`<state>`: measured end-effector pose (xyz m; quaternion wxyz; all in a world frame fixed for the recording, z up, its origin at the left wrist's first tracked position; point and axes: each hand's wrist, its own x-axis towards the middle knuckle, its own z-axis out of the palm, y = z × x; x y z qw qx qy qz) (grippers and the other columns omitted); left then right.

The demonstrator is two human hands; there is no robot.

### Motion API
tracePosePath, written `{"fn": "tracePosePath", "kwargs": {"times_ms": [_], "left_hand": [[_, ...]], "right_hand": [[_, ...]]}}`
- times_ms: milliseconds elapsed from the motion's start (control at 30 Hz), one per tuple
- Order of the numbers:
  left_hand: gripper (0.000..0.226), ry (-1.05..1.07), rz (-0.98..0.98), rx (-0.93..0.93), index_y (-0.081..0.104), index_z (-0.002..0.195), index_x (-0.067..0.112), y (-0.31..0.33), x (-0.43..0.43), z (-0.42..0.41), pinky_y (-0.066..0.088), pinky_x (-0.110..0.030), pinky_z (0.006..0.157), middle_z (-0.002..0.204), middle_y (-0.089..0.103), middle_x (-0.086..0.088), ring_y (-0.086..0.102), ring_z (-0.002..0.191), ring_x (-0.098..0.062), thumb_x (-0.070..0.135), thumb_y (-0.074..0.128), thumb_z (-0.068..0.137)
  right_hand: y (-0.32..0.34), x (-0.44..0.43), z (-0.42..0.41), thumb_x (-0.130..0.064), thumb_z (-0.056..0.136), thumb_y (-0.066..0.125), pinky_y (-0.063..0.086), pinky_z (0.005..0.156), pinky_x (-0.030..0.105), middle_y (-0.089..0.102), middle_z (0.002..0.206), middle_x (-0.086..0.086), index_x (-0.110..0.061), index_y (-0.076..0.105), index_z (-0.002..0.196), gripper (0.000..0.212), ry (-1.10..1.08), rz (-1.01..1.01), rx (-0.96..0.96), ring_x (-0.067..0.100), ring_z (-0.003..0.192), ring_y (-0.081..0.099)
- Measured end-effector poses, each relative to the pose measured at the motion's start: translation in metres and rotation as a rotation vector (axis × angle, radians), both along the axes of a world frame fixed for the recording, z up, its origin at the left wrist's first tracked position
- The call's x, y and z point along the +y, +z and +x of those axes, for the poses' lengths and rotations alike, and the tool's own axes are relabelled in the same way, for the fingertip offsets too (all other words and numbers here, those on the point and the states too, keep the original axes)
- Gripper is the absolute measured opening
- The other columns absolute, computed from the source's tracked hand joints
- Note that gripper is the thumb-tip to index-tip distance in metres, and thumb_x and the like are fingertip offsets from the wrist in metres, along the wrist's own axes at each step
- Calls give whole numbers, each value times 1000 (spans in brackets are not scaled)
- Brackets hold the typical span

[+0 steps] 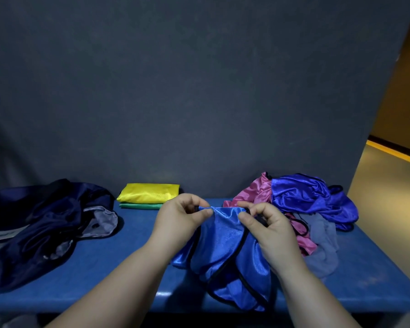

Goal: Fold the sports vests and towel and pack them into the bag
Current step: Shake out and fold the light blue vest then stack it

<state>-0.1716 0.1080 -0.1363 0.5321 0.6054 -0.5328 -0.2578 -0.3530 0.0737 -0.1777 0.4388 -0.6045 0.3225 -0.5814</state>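
A blue vest point(225, 245) with black trim is held up by its top edge over the front of the tabletop point(133, 252). Its lower part lies bunched on the surface and spills slightly over the front edge. The edge is pinched at one end between thumb and forefinger of the left hand point(182, 218) and at the other end by the right hand point(268, 230), where a run of black trim is also caught under the curled fingers. Both hands are thus closed on the cloth, a short stretch of which is drawn between them. The step in hand is judged to be the spreading and squaring of this vest before its first fold; no crease has been made yet. Behind the blue vest, against the wall, a folded yellow vest point(149, 192) is stacked on a folded green vest point(140, 206), so two pieces are taken to be finished. To the right of the blue vest a loose heap is seen: a pink vest point(251, 192), a darker blue vest point(303, 197) and a pale grey cloth point(322, 245), probably the towel, all unfolded. Well to the left of the blue vest the dark navy bag point(40, 223) lies slumped, with pale lining showing at its mouth, and nothing folded is seen inside it. For the next move, the slippery fabric needs to be pulled taut and laid flat, with the trimmed edges matched, so that a clean fold can be made. The tangled trim under the right hand may need to be freed first.
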Motion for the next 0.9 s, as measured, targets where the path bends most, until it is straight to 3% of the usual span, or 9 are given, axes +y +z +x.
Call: {"fn": "tracePosePath", "kwargs": {"times_ms": [67, 167, 300, 433, 533, 633, 700, 767, 900], "left_hand": [[14, 9, -20, -25, 70, 70, 24, 0, 1, 0, 37, -14, 56, 70, 55, 3, 47, 58, -4, 17, 80, 77], [16, -38, -80, 41, 65, 73, 20, 1, 1, 0, 40, -8, 70, 93, 61, 10, 56, 79, 7, 11, 75, 82], [15, -204, -8, 216, 51, 85, 16, -2, 3, -3, 37, -19, 61, 69, 50, 2, 44, 64, -8, 17, 65, 91], [69, -330, 210, 201, 53, 111, 23, -16, 5, -9, 55, -38, 86, 97, 70, -1, 68, 89, -17, 43, 85, 54], [44, -335, 281, 177, 66, 104, 17, -24, 6, -19, 54, -48, 92, 100, 74, -8, 70, 93, -22, 37, 79, 67], [13, -253, 284, 336, 68, 95, 14, -25, 1, -25, 51, -50, 94, 99, 73, -14, 69, 93, -28, 26, 63, 91], [15, -158, 260, 428, 67, 92, 20, -23, -5, -24, 48, -55, 97, 99, 72, -17, 67, 100, -37, 32, 59, 89], [21, -51, 236, 356, 63, 90, 26, -21, -9, -19, 50, -54, 94, 97, 70, -16, 65, 100, -37, 43, 55, 79], [11, 0, 212, 199, 60, 89, 24, -26, -12, -19, 51, -47, 85, 85, 69, -6, 64, 82, -26, 18, 51, 92]], "right_hand": [[-1, 1, 1, -14, 76, 79, 45, 73, 15, 62, 74, -13, -29, 58, 72, 26, 9, 0, 29, 3, 74, 57], [-2, 1, 3, -3, 79, 76, 46, 74, 15, 63, 73, -12, -24, 59, 89, 29, -20, 23, -2, 4, 76, 58], [2, 1, 4, -2, 80, 74, 46, 74, 13, 67, 74, -14, -15, 63, 91, 20, -77, 29, -39, 1, 76, 60], [4, 2, 3, 3, 82, 69, 46, 71, 10, 67, 72, -14, -10, 62, 88, 16, -59, 52, -117, -2, 72, 60], [2, 2, 6, 2, 83, 69, 47, 71, 11, 67, 73, -11, -9, 62, 88, 15, -40, 71, -133, 0, 73, 61], [2, 3, 8, 2, 83, 68, 47, 70, 11, 65, 73, -10, -9, 62, 89, 14, -39, 101, -158, 0, 72, 60], [5, 2, 6, 4, 83, 66, 46, 68, 9, 64, 71, -12, -10, 62, 90, 16, -36, 116, -212, -2, 69, 59], [9, -1, 1, 4, 81, 65, 46, 67, 8, 62, 66, -13, -13, 61, 90, 20, -21, 131, -294, -3, 64, 57], [14, -3, -7, -25, 55, 86, 49, 73, 11, 63, 76, -10, -26, 70, 87, 35, 126, 203, -450, 1, 73, 58]]}}
